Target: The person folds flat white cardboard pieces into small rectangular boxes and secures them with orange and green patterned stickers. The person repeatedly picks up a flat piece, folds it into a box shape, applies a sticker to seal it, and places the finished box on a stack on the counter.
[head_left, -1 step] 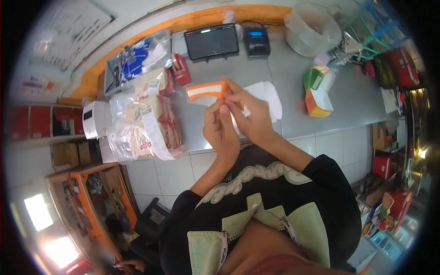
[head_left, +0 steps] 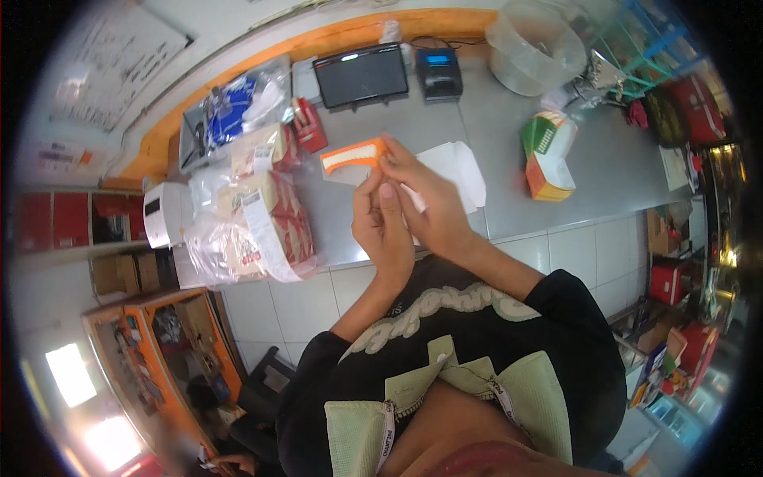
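Both my hands are raised over the grey counter (head_left: 509,151), close together. My right hand (head_left: 429,203) pinches the right end of a flat orange-and-white packet (head_left: 350,159) with its fingertips. Beside it, my left hand (head_left: 380,226) has its fingers up against the packet's lower edge. A white folded paper (head_left: 459,171) lies on the counter, partly hidden behind my right hand.
To the left sits a clear plastic bag of wrapped goods (head_left: 254,230), with a white label printer (head_left: 163,211) beyond it. At the back are a dark tablet screen (head_left: 362,75), a black receipt printer (head_left: 439,71) and a clear tub (head_left: 532,44). A green-and-orange carton (head_left: 548,155) stands to the right.
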The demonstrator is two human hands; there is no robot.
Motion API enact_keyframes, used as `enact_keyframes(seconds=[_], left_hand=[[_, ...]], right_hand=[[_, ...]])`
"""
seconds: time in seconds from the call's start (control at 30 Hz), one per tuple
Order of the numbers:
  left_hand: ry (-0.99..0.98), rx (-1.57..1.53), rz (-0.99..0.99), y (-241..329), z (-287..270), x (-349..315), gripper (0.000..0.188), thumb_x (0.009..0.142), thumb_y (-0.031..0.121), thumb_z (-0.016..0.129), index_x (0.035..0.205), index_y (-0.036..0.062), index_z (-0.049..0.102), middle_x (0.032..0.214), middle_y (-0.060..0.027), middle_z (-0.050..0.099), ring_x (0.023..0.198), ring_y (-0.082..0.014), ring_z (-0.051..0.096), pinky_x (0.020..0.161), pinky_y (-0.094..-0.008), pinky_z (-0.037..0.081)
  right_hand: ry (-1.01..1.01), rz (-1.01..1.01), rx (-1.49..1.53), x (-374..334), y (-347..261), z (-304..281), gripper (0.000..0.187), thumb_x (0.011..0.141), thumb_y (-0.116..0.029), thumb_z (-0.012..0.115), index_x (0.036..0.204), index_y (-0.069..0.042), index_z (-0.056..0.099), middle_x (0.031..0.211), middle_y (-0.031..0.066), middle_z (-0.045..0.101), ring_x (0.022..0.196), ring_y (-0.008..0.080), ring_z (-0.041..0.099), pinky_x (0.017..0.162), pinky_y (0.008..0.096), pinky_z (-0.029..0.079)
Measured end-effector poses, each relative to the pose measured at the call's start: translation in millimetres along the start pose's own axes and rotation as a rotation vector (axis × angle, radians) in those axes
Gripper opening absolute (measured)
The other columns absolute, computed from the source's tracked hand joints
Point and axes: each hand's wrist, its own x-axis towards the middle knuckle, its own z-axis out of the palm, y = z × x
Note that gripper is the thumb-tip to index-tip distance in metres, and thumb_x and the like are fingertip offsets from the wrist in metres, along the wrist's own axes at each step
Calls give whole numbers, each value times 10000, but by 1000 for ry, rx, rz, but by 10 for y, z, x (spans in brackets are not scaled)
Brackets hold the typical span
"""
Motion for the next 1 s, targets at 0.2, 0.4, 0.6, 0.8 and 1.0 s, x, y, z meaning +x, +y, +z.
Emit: enact_keyframes(seconds=[0.2, 0.4, 0.6, 0.8, 1.0], left_hand=[[-377, -519, -569, -115, 488, -169, 477, 1065, 233, 481, 1450, -44, 429, 1393, -146, 553, 1361, -232, 445, 1148, -385, 320], [-497, 240, 253, 212, 860, -64, 326, 984, 179, 602, 1238, -25, 596, 1215, -175, 636, 1092, -217, 579, 917, -313, 437], [-523, 686, 461, -335, 1180, -10, 257, 936, 187, 683, 773, -10, 663, 585, -129, 538, 496, -161, 468, 497, -335, 373], [-88, 484, 584, -432, 1615, -226, 422, 977, 304, 643, 701, -16, 637, 545, -57, 553, 478, -121, 473, 458, -298, 360], [-668, -58, -14, -709, 1553, -448, 540, 1037, 458, 411, 1045, -28, 647, 1022, -175, 683, 948, -240, 647, 814, -363, 495]], right_hand=[[371, 451, 585, -141, 412, -462, 308, 918, -31, 656, 1206, -9, 550, 1140, 131, 617, 1124, 204, 620, 909, 307, 508], [646, 486, 609, -177, 969, -1287, 84, 925, -59, 681, 996, -28, 649, 767, 29, 659, 572, 71, 577, 518, 234, 452], [69, 627, 827, -574, 1111, -1719, 217, 908, -129, 717, 1078, -11, 650, 955, 130, 692, 792, 169, 677, 667, 297, 533], [-126, 584, -76, -1183, 1565, -2138, 422, 890, -227, 684, 1250, -15, 621, 1167, 222, 639, 1158, 371, 591, 1042, 461, 410], [-322, 573, -232, -1136, 1350, -2618, 330, 945, -255, 569, 1137, -1, 657, 1041, 245, 667, 1020, 420, 613, 915, 483, 465]])
